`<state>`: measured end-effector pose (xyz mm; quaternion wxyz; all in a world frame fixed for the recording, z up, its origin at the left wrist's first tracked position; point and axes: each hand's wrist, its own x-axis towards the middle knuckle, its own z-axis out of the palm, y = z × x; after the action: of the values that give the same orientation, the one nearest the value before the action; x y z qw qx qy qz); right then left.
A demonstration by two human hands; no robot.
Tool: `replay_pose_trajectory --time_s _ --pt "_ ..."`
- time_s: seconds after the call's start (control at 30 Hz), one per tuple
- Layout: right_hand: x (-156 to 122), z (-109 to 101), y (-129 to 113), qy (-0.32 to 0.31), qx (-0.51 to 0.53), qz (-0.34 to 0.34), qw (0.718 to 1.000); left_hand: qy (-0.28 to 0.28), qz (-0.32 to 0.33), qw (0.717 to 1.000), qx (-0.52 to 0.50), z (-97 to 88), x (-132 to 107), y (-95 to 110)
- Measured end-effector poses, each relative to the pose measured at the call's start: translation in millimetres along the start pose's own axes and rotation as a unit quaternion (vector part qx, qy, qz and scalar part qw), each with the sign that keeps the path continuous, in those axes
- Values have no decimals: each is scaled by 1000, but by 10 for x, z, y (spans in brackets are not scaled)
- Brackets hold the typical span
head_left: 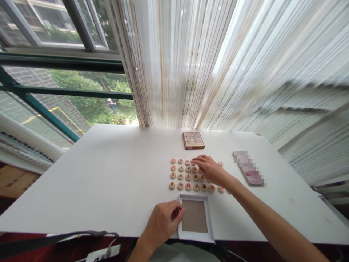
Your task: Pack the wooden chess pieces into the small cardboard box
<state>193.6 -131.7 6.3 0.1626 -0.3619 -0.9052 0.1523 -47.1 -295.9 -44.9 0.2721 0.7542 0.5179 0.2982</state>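
Round wooden Chinese chess pieces (188,177) with red or black characters lie in rows on the white table. My right hand (208,167) reaches over the far rows from the right, its fingers bent together and the tips on a piece (193,163) in the farthest row. Some pieces are hidden under this hand and forearm. My left hand (166,218) is curled at the left rim of a shallow open box half (209,218) with a grey-brown bottom. Its thumb and forefinger come close together there; whether they hold anything is hidden.
Beyond the pieces lies a flat printed box (193,141). At the right is a flat pinkish object (248,168), blurred out. The white table (109,174) meets a striped curtain (174,65) and an open window at the back. A power strip (103,253) lies below the front edge.
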Motion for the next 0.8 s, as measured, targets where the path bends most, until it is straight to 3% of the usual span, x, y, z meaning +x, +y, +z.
replay_pose_trajectory --time_s 0.23,0.6,0.8 --pt "155 222 -43 -20 -40 -12 999 11 0 1000 -11 -2 -4 5" --pt "-21 167 124 -11 -46 18 999 -8 -16 1000 -12 5 -13 -19" --pt "-125 94 87 39 -28 43 998 -7 -12 1000 -12 -6 -10 -1"
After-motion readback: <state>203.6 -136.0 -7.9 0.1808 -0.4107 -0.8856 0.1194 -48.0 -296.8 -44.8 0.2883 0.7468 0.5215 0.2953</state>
